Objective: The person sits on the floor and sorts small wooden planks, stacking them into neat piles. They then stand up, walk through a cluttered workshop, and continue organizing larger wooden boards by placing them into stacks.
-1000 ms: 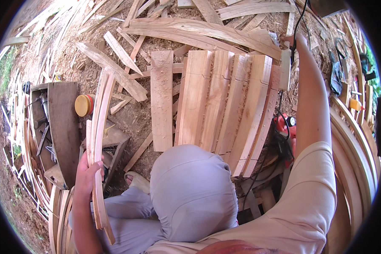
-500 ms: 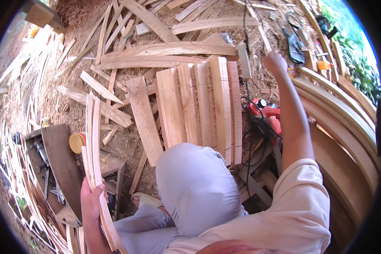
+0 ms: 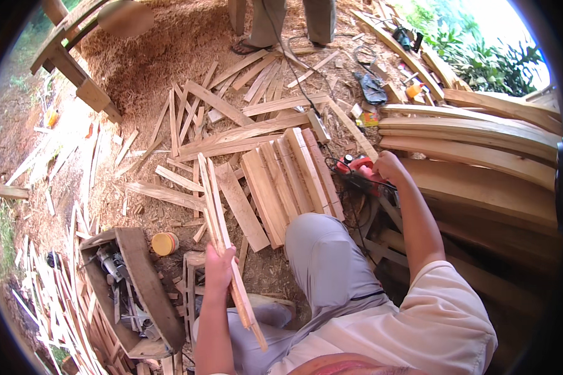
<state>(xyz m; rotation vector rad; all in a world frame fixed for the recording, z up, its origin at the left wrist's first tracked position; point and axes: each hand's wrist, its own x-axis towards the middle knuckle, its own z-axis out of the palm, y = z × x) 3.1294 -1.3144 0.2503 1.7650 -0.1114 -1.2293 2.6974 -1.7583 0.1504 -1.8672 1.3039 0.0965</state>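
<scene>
My left hand (image 3: 220,265) is closed round a bundle of long thin wood strips (image 3: 214,203), which slants upward past the wooden toolbox. My right hand (image 3: 389,169) grips the near end of another thin wood strip (image 3: 353,130) that points away from me. Just beside and partly behind that hand lies a red power tool (image 3: 361,165) with a black cord. Between my hands, a row of thick cut boards (image 3: 288,181) lies side by side in front of my knee. One separate flat board (image 3: 241,206) rests to their left.
The wooden toolbox (image 3: 150,290) with metal tools stands at left, beside a round yellow-lidded tub (image 3: 164,244). Long curved planks (image 3: 469,137) are stacked at right. Offcuts (image 3: 231,134) litter the sawdust floor. Another person's legs (image 3: 269,22) stand at the far side.
My right hand has drawn nearer with its strip. My left hand has shifted right with the bundle. The view has tilted and turned, bringing the other person's legs into sight.
</scene>
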